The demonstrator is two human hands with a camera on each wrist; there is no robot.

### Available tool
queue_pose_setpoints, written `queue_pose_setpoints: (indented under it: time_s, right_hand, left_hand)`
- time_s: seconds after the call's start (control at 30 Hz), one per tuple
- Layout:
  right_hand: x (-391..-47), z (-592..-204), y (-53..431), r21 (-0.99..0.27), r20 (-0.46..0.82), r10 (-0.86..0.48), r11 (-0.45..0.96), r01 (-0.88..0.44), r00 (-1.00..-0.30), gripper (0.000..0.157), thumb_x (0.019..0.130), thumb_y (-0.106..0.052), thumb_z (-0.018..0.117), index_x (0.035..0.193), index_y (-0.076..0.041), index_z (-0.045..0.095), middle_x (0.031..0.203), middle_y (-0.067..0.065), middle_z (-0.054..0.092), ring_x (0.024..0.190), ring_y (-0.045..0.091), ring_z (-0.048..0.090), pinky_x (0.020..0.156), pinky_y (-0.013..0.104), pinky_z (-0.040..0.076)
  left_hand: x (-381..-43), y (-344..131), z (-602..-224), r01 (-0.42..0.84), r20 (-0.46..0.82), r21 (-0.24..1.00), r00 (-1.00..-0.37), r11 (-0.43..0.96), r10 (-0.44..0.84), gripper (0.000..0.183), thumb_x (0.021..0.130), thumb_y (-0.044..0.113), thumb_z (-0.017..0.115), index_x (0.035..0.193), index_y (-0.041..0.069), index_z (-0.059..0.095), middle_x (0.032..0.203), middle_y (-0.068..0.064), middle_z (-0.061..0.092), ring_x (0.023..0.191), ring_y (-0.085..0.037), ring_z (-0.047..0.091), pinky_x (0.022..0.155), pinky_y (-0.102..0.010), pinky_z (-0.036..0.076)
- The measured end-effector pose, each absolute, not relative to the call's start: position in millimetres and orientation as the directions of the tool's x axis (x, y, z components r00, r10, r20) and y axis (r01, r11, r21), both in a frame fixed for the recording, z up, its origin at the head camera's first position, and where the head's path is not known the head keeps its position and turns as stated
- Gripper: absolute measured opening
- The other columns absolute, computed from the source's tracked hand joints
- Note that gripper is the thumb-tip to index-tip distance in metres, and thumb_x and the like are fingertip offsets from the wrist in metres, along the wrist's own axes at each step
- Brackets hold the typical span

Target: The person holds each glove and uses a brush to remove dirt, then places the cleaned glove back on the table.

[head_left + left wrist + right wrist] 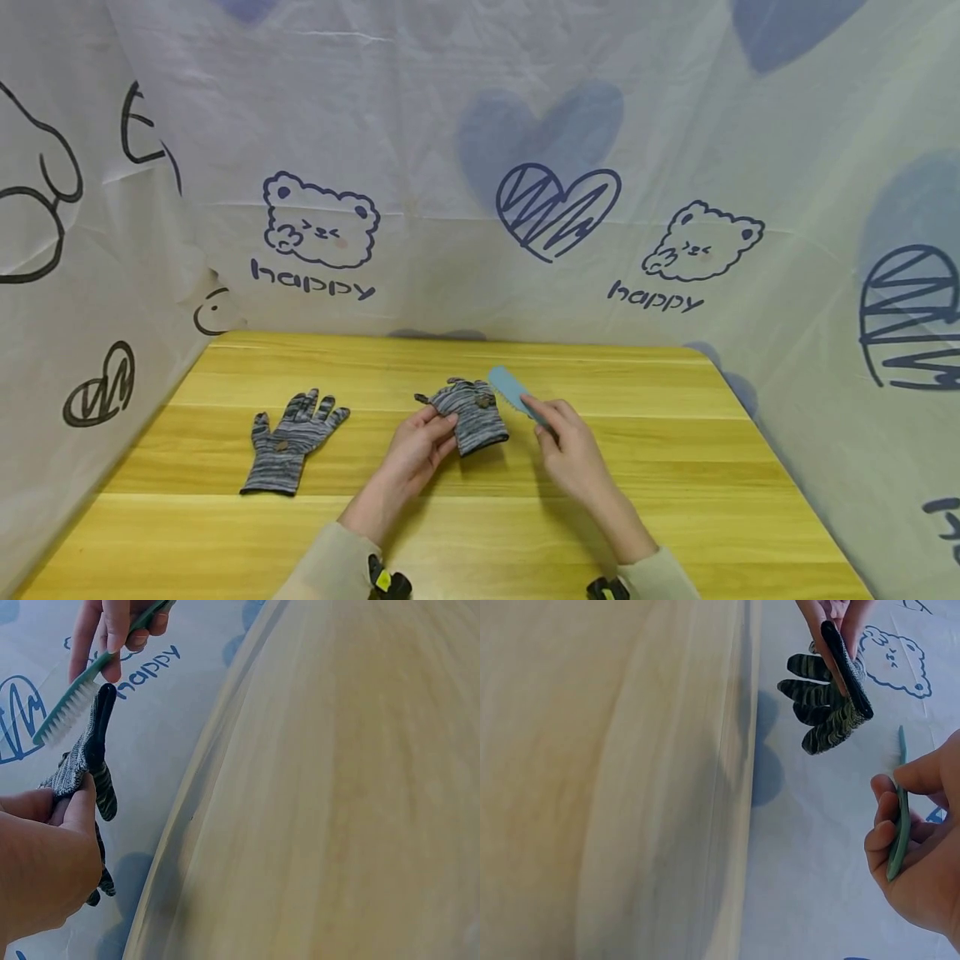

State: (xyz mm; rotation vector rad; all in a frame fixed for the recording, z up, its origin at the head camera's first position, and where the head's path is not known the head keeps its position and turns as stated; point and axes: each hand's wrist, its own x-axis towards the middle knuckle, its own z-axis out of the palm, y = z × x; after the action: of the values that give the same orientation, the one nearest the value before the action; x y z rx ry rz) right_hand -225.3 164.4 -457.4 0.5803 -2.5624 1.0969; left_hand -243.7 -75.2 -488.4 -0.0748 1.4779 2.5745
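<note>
My left hand (418,447) pinches a grey and black knitted glove (474,425) by its side, holding it up over the table. A brown spot (486,401) shows on the glove's upper face. To the right, my right hand (572,450) grips a blue-green brush (513,388) by its handle. In the left wrist view the brush's white bristles (71,712) point toward the glove; whether they touch it I cannot tell. The right wrist view shows the held glove (829,705) from its cuff side, its fingers hanging loose.
A second matching glove (285,446) lies flat on the left of the wooden table (675,500), also with a brown spot on it. A pale printed cloth (435,250) hangs behind the table and along both sides.
</note>
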Motion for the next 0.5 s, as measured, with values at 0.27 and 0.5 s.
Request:
queue_pose_setpoints:
  time_s: [0.27,0.5]
  right_hand:
    - [-225.3,-459.9,161.2,-0.603,0.402,-0.341,0.600,-0.526,-0.850,0.049,0.100,0.004,0.062,0.145,-0.015,0.064,0.119,0.004,0.067,0.084,0.011,0.055,0.071,0.028,0.050]
    - [-224.6,-462.2,159.8,-0.613,0.373,-0.331,0.613,-0.498,-0.867,0.048,0.099,0.005,0.062,0.143,-0.013,0.065,0.119,0.005,0.068,0.095,0.015,0.060,0.082,0.036,0.054]
  left_hand:
    - [-241.1,-75.9,-486.2,-0.184,-0.132,0.854,-0.981,-0.486,0.139,0.049,0.106,-0.006,0.049,0.153,-0.010,0.039,0.127,-0.009,0.067,0.104,-0.010,0.068,0.092,-0.024,0.057]
    - [-241.3,-76.6,-484.3,-0.186,-0.123,0.843,-0.980,-0.504,0.156,0.045,0.105,-0.007,0.048,0.149,-0.012,0.042,0.113,-0.001,0.069,0.098,-0.009,0.069,0.089,-0.022,0.058]
